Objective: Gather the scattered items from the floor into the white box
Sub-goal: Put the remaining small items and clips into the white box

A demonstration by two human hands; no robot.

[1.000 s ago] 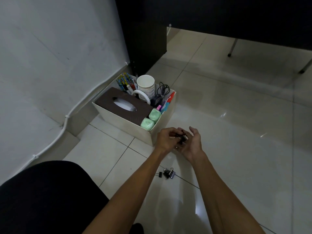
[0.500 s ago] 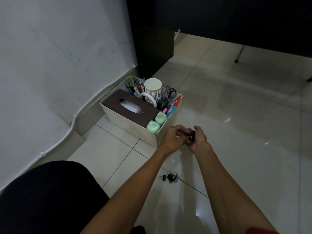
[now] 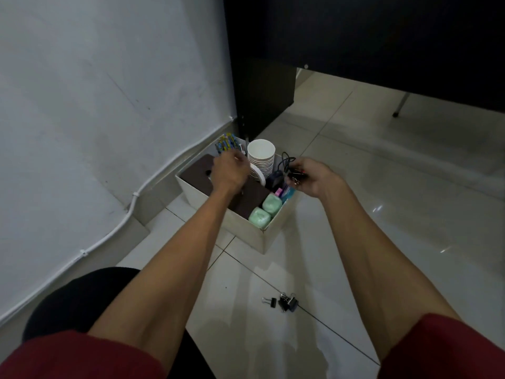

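Both hands over the white box, clips in the right one

Pale glossy tiled floor [image 3: 382,214] runs under a black cabinet [image 3: 355,36] beside a grey-white wall [image 3: 95,105]; the white rectangular box [image 3: 254,236] sits on the floor at the foot of that wall, packed with a brown tissue box [image 3: 251,198], a stack of white paper cups [image 3: 261,157] and two mint-green rounded packets [image 3: 259,218]; the left hand [image 3: 228,173] hangs over the tissue box by the cups, fingers [image 3: 235,158] curled, and I cannot tell whether they hold anything; the right hand [image 3: 317,179] is above the box's right side, its fingers [image 3: 308,168] pinching a bunch of black binder clips [image 3: 296,176]; a few loose black binder clips [image 3: 285,303] lie on the floor between the forearms, well apart from the box.
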